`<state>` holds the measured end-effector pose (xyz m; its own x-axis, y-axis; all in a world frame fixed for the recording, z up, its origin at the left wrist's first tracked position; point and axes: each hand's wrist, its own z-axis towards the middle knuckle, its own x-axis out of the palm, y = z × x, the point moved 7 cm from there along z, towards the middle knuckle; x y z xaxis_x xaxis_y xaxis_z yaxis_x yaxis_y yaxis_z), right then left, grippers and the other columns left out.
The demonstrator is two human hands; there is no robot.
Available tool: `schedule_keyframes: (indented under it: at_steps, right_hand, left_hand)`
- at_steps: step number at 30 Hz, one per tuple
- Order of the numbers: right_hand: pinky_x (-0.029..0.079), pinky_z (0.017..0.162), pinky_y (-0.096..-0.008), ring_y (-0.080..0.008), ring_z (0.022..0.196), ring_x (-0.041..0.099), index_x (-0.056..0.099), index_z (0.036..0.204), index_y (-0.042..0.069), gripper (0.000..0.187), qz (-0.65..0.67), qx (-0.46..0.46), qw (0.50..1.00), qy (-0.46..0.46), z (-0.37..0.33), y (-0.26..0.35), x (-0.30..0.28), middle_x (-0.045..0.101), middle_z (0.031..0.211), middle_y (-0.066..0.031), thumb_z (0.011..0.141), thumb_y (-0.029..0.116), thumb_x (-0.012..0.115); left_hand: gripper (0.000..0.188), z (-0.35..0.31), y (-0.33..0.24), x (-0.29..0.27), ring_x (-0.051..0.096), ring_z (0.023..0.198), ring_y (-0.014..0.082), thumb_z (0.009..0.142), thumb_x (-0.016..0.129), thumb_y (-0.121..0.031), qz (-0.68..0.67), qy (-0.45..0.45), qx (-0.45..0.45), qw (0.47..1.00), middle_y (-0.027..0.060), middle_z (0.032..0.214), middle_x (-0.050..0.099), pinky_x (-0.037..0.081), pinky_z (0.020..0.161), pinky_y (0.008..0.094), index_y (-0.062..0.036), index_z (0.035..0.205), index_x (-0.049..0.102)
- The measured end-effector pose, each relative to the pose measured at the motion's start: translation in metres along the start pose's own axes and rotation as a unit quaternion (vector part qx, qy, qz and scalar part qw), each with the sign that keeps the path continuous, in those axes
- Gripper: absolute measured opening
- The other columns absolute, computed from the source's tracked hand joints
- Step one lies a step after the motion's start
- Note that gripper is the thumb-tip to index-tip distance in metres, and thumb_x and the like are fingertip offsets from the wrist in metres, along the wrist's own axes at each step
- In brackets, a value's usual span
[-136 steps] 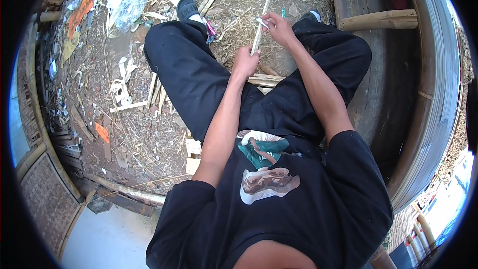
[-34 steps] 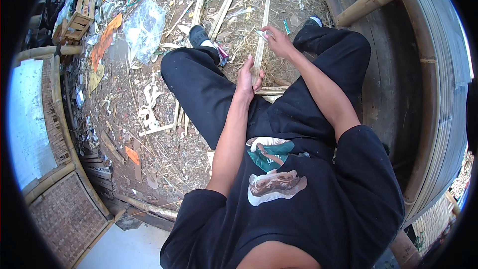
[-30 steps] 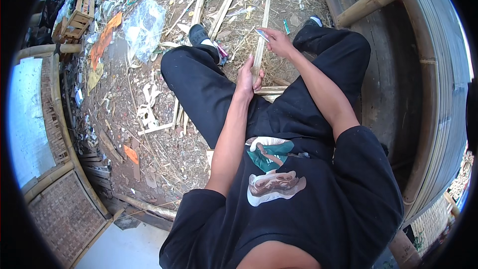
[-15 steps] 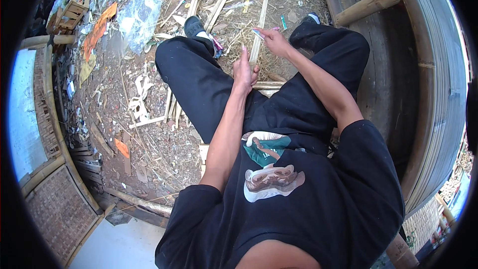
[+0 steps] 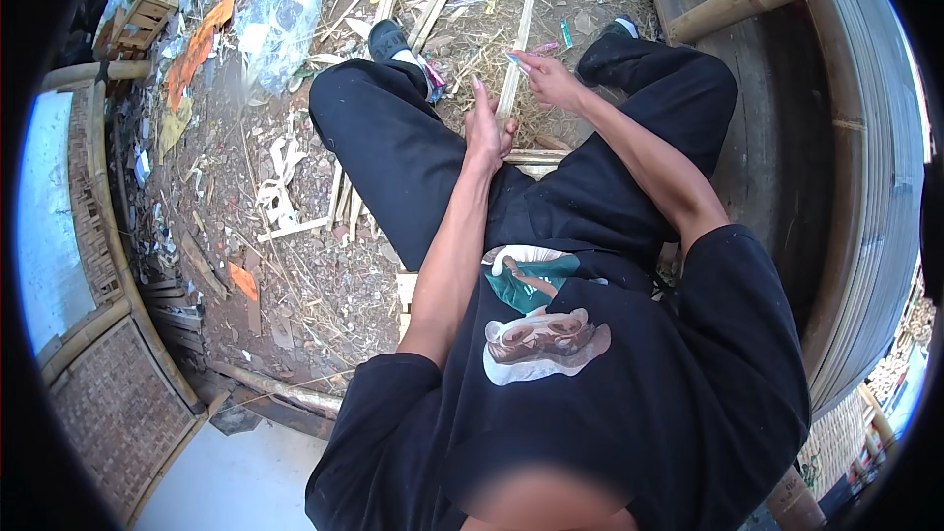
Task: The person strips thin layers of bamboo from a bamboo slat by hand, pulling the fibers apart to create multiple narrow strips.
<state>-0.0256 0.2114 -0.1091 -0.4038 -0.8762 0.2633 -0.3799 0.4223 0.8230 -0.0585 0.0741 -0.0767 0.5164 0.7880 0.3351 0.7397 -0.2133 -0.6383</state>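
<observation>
Head view: left hand (image 5: 482,134) grips a long pale wood strip (image 5: 509,90); right hand (image 5: 553,82) pinches a small whitish tool (image 5: 513,57) (maybe shaving; needs care).

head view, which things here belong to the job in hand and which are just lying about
In use, it seems:
long pale strip, its lower end in the left hand
small thin object in the right hand, kind unclear

Apparently just lying about:
clear plastic sheet
long orange scrap
wooden crate
</observation>
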Motion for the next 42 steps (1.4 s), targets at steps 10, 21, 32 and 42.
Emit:
schedule_keyframes:
  at_steps: [10,21,32,42]
  right_hand:
    - [0.049,0.062,-0.0356,-0.0265,0.072,0.065,0.061,0.120,0.015,0.033,-0.546,-0.279,0.767,-0.188,0.000,0.048,-0.009,0.067,0.085,-0.0148,0.093,0.031,0.051]
    - [0.049,0.068,-0.0510,-0.0411,0.079,0.062,0.060,0.088,0.003,0.018,-0.519,-0.246,0.788,-0.220,0.007,0.053,0.004,0.063,0.081,-0.0222,0.089,0.020,0.053]
    - [0.050,0.062,-0.0471,-0.0402,0.070,0.062,0.062,0.084,-0.001,0.017,-0.465,-0.315,0.802,-0.204,0.003,0.054,0.004,0.061,0.074,-0.0239,0.088,0.014,0.054]
    - [0.049,0.061,-0.0449,-0.0377,0.067,0.062,0.065,0.090,0.000,0.013,-0.461,-0.352,0.795,-0.177,-0.024,0.063,0.022,0.060,0.070,-0.0233,0.082,0.003,0.054]
  left_hand:
    - [0.078,0.007,-0.004,0.007,0.028,0.031,0.0075,0.093,0.026,-0.064,0.071,-0.013,0.018,0.997,0.0026,0.056,0.048,0.021,0.031,0.0240,0.0033,0.132,0.040]
    - [0.050,0.011,0.002,0.005,0.031,0.030,0.0090,0.096,0.039,-0.048,0.059,-0.022,0.023,0.998,0.0051,0.053,0.049,0.021,0.030,0.0261,-0.0014,0.080,0.049]
    - [0.016,0.008,0.007,0.011,0.027,0.032,0.0056,0.098,0.044,-0.024,0.016,0.011,-0.017,1.000,0.0030,0.060,0.049,0.019,0.030,0.0231,-0.0098,0.100,0.050]
    - [0.015,0.016,0.009,0.005,0.025,0.032,0.0053,0.099,0.042,-0.024,-0.024,0.007,-0.046,0.999,0.0038,0.061,0.049,0.017,0.031,0.0232,-0.0103,0.099,0.049]
